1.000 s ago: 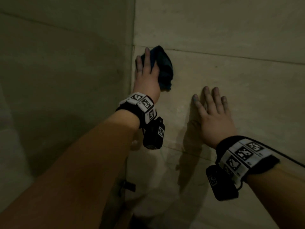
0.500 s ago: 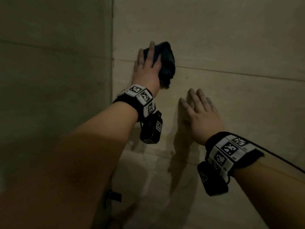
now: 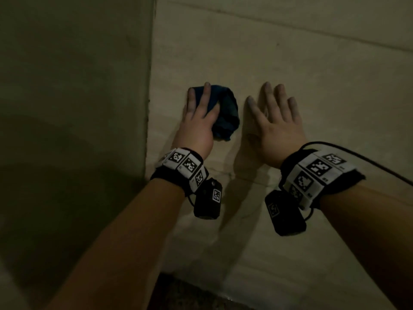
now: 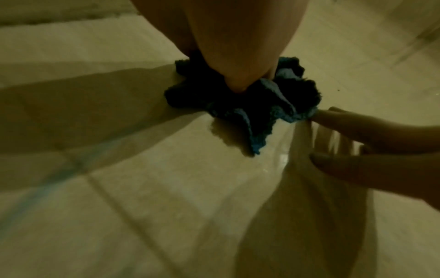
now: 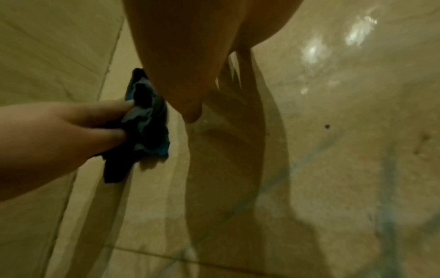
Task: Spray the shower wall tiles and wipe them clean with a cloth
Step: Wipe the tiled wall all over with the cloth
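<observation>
A bunched dark blue cloth [image 3: 226, 117] lies against the beige shower wall tile [image 3: 312, 81], just right of the wall corner. My left hand [image 3: 199, 121] grips it and presses it to the tile; in the right wrist view its fingers [image 5: 104, 120] dig into the cloth [image 5: 147, 129]. Close on the cloth's right, my right hand [image 3: 276, 121] lies flat on the same tile with straight, spread fingers and holds nothing. The left wrist view shows the cloth [image 4: 262, 107] under my palm and the right hand's fingertips [image 4: 338, 120] beside it. No spray bottle is in view.
The darker side wall [image 3: 78, 86] meets the wiped wall at a vertical corner [image 3: 149, 97]. Grout lines cross the tiles above and below my hands. Wet sheen shows on the tile [image 5: 357, 33]. A dark strip of floor [image 3: 190, 294] lies at the bottom.
My left hand has drawn the cloth down the tile, away from the upper grout line. The right hand has slid down with it and now lies closer to the cloth.
</observation>
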Motion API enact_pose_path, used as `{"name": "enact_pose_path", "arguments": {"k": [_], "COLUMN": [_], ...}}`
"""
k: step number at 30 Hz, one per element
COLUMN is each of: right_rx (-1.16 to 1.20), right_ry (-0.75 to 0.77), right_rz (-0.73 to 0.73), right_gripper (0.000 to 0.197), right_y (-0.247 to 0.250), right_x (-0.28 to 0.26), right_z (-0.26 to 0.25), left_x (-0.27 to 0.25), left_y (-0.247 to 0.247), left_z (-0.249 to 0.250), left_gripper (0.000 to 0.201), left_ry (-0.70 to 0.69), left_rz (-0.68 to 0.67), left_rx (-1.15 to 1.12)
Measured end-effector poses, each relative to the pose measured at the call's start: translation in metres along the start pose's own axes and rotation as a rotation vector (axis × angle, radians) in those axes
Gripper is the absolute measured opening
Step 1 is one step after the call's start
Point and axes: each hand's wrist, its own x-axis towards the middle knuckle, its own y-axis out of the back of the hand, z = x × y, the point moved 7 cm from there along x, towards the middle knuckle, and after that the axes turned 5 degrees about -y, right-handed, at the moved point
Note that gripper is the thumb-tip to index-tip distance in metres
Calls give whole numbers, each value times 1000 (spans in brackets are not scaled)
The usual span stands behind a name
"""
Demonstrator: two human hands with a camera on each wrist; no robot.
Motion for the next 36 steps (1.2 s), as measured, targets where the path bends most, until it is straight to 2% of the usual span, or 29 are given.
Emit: {"name": "enact_pose_path", "arguments": {"k": [8, 12, 14, 17, 24, 30, 36], "right_rx": [21, 4, 24, 52, 43, 49, 68], "right_ry": [-55, -27, -5, -4, 13, 18, 27], "right_rz": [162, 137, 102, 138, 97, 33, 78], "right_gripper": [78, 76, 72, 68, 71, 70, 68], "right_y": [-18, -41, -53, -56, -57, -59, -58], "right_x": [0, -8, -14, -17, -18, -19, -20], "right_z": [-15, -35, -44, -49, -49, -48, -51], "left_x": [-52, -83, -96, -107, -114, -108, -91], "left_y": [-36, -59, -69, -75, -75, -62, -44], "left_z": [-35, -49, -53, -56, -52, -59, -84], "left_gripper": [50, 45, 45, 46, 48, 54, 55], "left_ry": [-53, 0, 43, 122, 249, 223, 201], "left_rz": [59, 137, 114, 88, 61, -72, 58], "left_rx": [-4, -25, -32, -53, -167, -56, -54]}}
